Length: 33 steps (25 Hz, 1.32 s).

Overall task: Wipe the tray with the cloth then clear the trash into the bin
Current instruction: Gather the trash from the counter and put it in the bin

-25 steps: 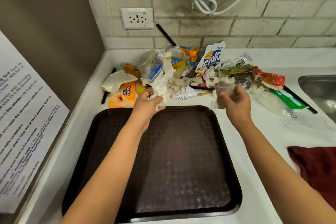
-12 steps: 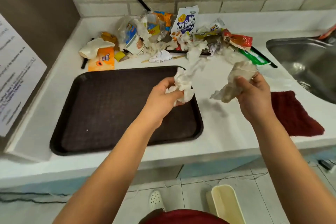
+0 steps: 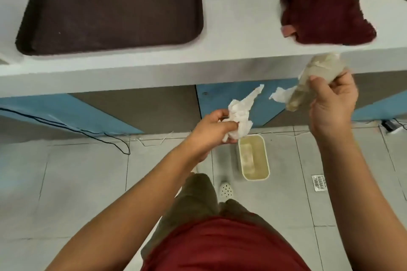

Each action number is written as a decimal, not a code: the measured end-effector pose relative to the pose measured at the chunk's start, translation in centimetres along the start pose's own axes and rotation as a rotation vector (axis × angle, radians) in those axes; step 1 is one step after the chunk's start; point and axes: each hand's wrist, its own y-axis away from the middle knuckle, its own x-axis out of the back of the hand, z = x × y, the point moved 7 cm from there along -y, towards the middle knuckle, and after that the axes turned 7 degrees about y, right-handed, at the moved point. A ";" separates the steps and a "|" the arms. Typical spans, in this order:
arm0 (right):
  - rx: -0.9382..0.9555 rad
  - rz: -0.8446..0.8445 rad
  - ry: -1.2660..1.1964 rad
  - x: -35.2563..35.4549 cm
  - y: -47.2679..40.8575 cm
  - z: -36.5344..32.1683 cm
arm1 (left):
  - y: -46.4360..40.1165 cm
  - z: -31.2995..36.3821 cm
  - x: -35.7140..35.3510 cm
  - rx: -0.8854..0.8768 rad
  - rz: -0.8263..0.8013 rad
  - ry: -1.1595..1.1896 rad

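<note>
Tiled floor (image 3: 66,182) below both hands, left (image 3: 211,132) gripping tissue (image 3: 239,114), right (image 3: 332,103) gripping wrapper (image 3: 317,72).

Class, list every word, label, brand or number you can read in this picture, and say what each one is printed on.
None can be read.
The pink tag on the maroon cloth: no print can be made out.
The crumpled tissue in the left hand and the wrapper in the right hand: no lettering shows.
</note>
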 end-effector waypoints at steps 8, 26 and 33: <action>-0.359 0.198 0.141 8.4 5.2 14.7 | -6.9 -12.6 -1.3 0.310 0.066 -0.041; -0.784 0.339 0.456 14.3 8.6 44.4 | -26.2 -33.5 -2.9 0.578 0.023 -0.090; -0.793 0.330 0.522 16.2 6.8 52.7 | -34.8 -38.3 -3.8 0.526 0.173 -0.273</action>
